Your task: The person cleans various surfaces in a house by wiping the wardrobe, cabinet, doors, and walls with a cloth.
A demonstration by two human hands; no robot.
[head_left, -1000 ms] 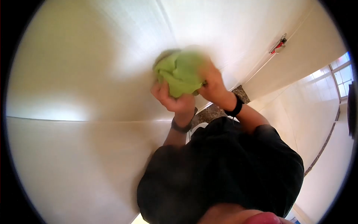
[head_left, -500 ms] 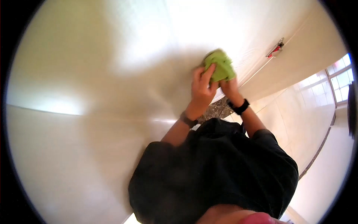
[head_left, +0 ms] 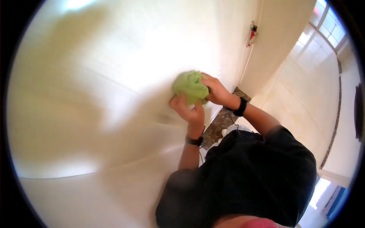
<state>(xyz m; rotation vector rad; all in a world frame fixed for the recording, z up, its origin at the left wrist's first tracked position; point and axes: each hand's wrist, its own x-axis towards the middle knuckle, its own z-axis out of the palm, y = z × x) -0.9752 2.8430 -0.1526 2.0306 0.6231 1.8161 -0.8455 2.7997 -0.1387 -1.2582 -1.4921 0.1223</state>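
Since half a second ago, the green cloth (head_left: 189,84) has shifted nearer, away from the metal fitting (head_left: 252,35). It is bunched between the left hand (head_left: 189,111), curled on its near side, and the right hand (head_left: 219,91), pinching its right edge. Refolding seems in hand; the next move calls for a two-handed hold. Behind is a white panel (head_left: 144,49), contact unclear; no container shows.

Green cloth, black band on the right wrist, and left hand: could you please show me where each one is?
Green cloth (head_left: 189,84), head view: middle of its visible folds.
Black band on right wrist (head_left: 240,107), head view: the strap.
Left hand (head_left: 189,111), head view: middle of the hand.
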